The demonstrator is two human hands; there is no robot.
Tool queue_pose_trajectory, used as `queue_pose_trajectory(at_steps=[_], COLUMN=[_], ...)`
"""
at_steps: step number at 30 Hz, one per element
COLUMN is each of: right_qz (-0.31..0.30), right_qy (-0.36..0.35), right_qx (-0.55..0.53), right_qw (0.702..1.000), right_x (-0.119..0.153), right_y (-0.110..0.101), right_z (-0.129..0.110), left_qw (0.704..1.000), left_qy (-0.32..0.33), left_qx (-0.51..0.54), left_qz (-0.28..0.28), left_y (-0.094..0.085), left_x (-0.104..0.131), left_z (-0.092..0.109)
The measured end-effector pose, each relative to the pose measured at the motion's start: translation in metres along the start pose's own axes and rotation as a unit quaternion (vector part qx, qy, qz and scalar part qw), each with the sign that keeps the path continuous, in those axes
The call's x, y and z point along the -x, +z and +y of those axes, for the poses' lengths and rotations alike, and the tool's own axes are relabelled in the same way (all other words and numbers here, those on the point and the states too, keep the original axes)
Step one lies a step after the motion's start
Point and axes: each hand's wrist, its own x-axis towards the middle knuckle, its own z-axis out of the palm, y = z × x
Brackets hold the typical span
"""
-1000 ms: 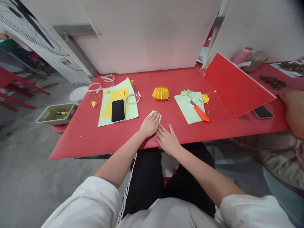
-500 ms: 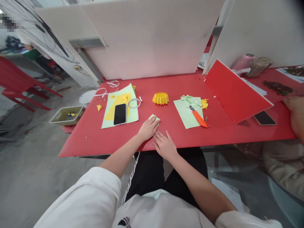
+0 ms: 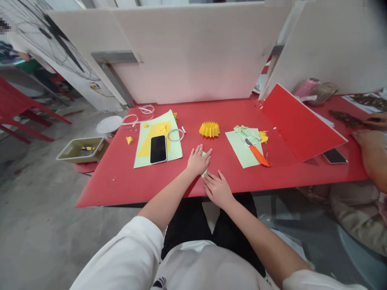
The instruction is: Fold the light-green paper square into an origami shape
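Note:
On the red table, a small piece of light green paper point(image 3: 204, 174) lies mostly covered by my hands. My left hand point(image 3: 198, 162) rests flat on it with fingers spread. Close by on the right, my right hand point(image 3: 218, 188) lies palm down, its fingertips at the paper's lower edge. Beyond them stands a pleated yellow paper piece point(image 3: 209, 129). An orange-handled utility knife point(image 3: 260, 156) lies to the right, partly on a light green sheet point(image 3: 241, 154). Left of my hands, a phone point(image 3: 158, 149) rests on yellow and green sheets.
Green paper scraps point(image 3: 242, 131) and yellow scraps point(image 3: 263, 137) lie near the knife. A roll of tape point(image 3: 175, 135) sits beside the phone. A red board point(image 3: 298, 123) leans at the right, with another person's arm point(image 3: 373, 155) beyond it. A bin point(image 3: 71, 148) stands off the left side.
My left hand's fingers have spread wider over the green paper. Both hands stay close together on it. The whole view has shifted slightly.

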Motion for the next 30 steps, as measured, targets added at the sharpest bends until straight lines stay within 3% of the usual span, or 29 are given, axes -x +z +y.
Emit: queue_pose_trajectory(at_steps=[6, 10, 12, 14, 16, 18, 20, 23, 30], right_qz=[-0.031, -0.052, -0.04, -0.029, -0.022, -0.017, -0.015, -0.016, -0.02], right_qy=[-0.061, -0.053, -0.037, -0.027, -0.022, -0.017, -0.013, -0.012, -0.013], right_qx=[0.056, 0.062, 0.04, 0.024, 0.016, 0.007, -0.002, -0.013, -0.024], right_qw=[0.996, 0.995, 0.998, 0.999, 0.999, 1.0, 1.0, 1.0, 0.999], right_x=[-0.021, -0.044, -0.052, -0.055, -0.055, -0.052, -0.051, -0.05, -0.049], right_y=[-0.01, -0.008, -0.002, 0.006, 0.012, 0.016, 0.017, 0.016, 0.015], right_z=[-0.002, 0.002, 0.006, 0.01, 0.013, 0.015, 0.016, 0.016, 0.016], left_qw=[0.998, 0.996, 0.992, 0.982, 0.945, 0.904, 0.896, 0.896, 0.903], left_qy=[-0.046, -0.054, -0.075, -0.135, -0.275, -0.404, -0.43, -0.436, -0.423], left_qx=[0.022, 0.021, 0.015, 0.005, -0.011, -0.011, -0.003, 0.003, -0.008], left_qz=[0.036, 0.072, 0.1, 0.135, 0.176, 0.136, 0.109, 0.083, 0.077], left_y=[0.007, 0.002, -0.009, -0.026, -0.042, -0.055, -0.059, -0.056, -0.057], left_x=[-0.021, -0.021, -0.015, -0.006, 0.002, 0.007, 0.008, 0.003, 0.0], left_z=[0.006, 0.009, -0.005, -0.033, -0.07, -0.105, -0.129, -0.141, -0.134])
